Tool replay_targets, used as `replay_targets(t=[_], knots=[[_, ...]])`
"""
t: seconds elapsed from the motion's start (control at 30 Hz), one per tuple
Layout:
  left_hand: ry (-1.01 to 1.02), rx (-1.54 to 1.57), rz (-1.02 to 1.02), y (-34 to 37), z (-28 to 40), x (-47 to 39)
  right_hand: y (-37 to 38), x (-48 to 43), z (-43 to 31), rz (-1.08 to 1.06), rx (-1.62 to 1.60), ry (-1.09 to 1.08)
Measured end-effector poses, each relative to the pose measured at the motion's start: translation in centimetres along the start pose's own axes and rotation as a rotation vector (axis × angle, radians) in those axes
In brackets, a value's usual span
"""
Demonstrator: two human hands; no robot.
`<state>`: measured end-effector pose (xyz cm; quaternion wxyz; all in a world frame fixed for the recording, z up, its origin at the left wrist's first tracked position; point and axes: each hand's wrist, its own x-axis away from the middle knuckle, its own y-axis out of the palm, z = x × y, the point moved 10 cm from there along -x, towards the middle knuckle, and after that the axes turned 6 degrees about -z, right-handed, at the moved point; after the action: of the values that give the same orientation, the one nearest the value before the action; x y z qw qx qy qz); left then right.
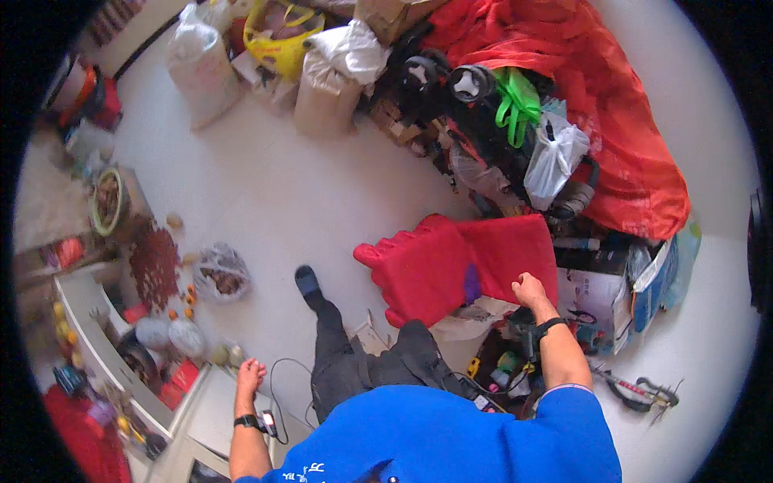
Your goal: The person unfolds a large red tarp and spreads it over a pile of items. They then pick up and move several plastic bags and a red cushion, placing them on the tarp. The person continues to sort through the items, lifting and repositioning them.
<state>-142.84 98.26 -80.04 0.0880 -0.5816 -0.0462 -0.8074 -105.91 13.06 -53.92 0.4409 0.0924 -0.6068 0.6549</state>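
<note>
My right hand point(529, 290) has its fingers curled at the edge of a red cloth-covered chair point(423, 265), near the backrest; whether it grips the cover is unclear. A small purple patch point(471, 284) shows on the red cover. Out to the left, my left hand point(252, 372) hangs over the corner of a white cabinet top point(223, 404), fingers partly bent, with nothing visible in it. A thin black cable point(273, 386) loops beside it. Each wrist carries a black strap. My dark-trousered legs lie between the hands, one slippered foot point(308, 284) on the floor.
Sacks point(202, 72) and a yellow basket point(281, 42) stand at the top. A red cloth point(628, 151) covers piled goods at the upper right. A plastic bag point(221, 271), round orange fruits point(189, 300) and a bucket point(109, 202) are on the left floor. A box of small items point(504, 368) sits below the chair.
</note>
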Motion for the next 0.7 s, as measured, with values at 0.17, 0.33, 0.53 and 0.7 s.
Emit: replay_targets(t=[0.17,0.33,0.53,0.7], knots=[[-0.045,-0.112,-0.141,-0.5,3.7,-0.3,-3.5,0.9,-7.0,0.008,-0.055,-0.156],[-0.089,-0.522,-0.313,-0.1,9.8,-1.8,-5.6,0.0,-12.5,0.135,-0.264,-0.291],[0.290,-0.267,-0.083,2.2,29.2,-5.2,1.1,0.3,-13.6,-0.032,-0.258,-0.278],[0.374,-0.235,-0.074,7.0,40.1,-5.8,7.4,-2.5,-12.4,-0.543,-0.636,-0.033]])
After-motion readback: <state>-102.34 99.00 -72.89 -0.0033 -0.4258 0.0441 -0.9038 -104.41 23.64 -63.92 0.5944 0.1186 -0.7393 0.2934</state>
